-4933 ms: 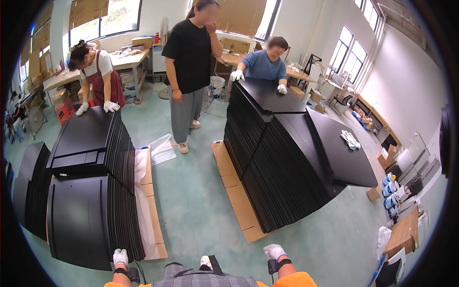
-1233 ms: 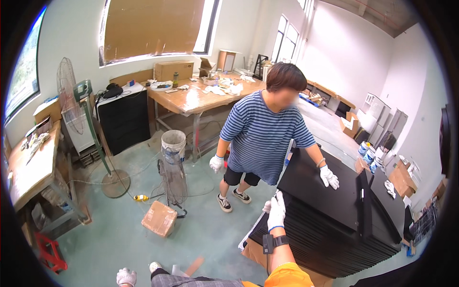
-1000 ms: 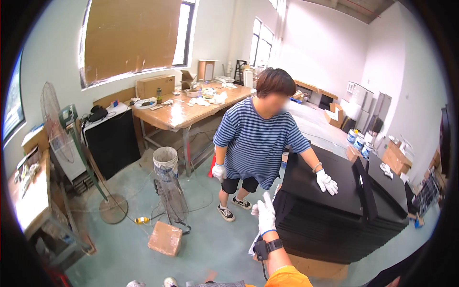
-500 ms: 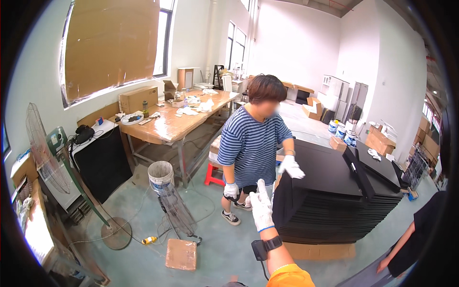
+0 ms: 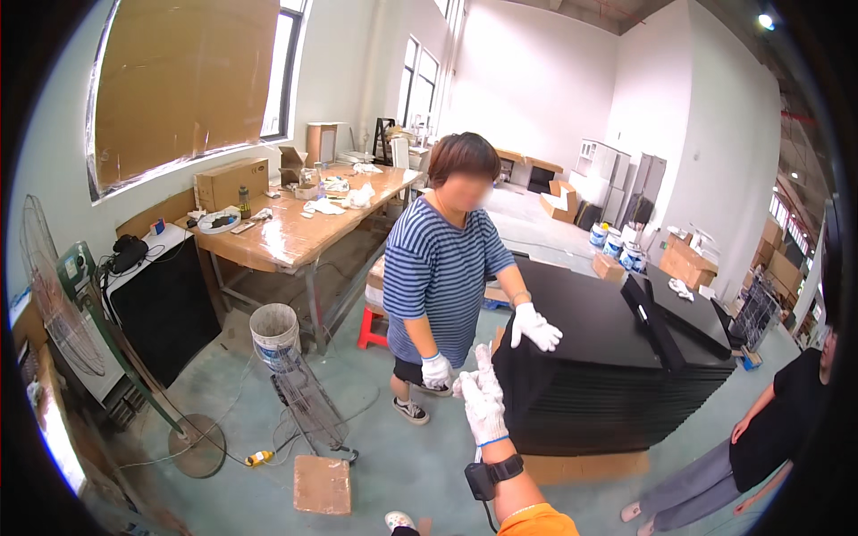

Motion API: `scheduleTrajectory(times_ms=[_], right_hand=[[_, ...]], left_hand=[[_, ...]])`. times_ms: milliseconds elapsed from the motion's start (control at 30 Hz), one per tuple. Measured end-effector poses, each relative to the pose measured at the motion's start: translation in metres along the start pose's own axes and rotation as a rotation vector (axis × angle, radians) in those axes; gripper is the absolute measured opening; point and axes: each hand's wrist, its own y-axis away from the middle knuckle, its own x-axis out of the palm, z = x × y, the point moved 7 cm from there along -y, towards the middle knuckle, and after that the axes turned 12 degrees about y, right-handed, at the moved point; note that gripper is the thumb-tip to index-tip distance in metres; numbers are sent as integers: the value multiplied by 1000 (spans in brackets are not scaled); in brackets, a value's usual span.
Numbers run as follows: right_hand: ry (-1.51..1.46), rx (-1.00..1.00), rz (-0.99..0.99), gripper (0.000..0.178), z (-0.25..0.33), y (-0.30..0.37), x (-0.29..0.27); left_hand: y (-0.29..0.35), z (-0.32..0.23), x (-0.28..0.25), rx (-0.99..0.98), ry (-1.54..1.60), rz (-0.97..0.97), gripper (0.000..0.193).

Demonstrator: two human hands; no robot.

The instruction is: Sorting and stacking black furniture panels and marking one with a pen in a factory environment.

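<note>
The right hand [image 5: 483, 402], in a white knitted glove, is raised before the near left corner of the stack of black panels [image 5: 581, 402], its fingers loosely apart with one pointing up, and nothing to be seen in its grip; from where I stand I can't tell whether it brushes the stack's side. A dark device [image 5: 480, 481] is strapped below the glove, and an orange sleeve [image 5: 539, 521] covers the arm further down. The stack rests on flattened cardboard [image 5: 581, 468] that shows along its near lower edge. Facing the hand is a co-worker in a striped shirt [image 5: 438, 268], one gloved hand [image 5: 535, 329] laid with fingers spread on the top panel near its left corner, the other hand [image 5: 436, 370] hanging close to the raised one. Toward the stack's right edge lies a narrow black piece [image 5: 652, 330], and beyond it white gloves [image 5: 680, 289] lie on a further panel. Behind the co-worker, a worktable [image 5: 308, 243] carries a cardboard box [image 5: 231, 184] toward its back left corner and a green bottle [image 5: 244, 203] in front of that. A bucket [image 5: 274, 329] stands on the floor before the worktable's near edge. Over on the right, another person in a black top [image 5: 782, 420] stands apart from the stack.
</note>
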Motion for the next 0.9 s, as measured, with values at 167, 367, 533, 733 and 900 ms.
scheduleTrajectory(times_ms=[167, 367, 533, 733, 900], right_hand=[[-85, -26, -32, 66, -11, -24, -10], [66, -313, -64, 68, 10, -50, -16], [-221, -225, 31, 71, 15, -75, -6], [-51, -217, -72, 69, 34, -76, -23], [-148, -253, -86, 67, 32, -70, -20]], left_hand=[[-29, -19, -10, 36, -1, -19, 23], [-48, -35, -16, 85, -3, -21, 23], [-70, -49, -21, 302, 33, -121, 23], [-63, -45, -26, 82, 20, -6, 26], [-72, -47, -37, 90, -1, 15, 28]])
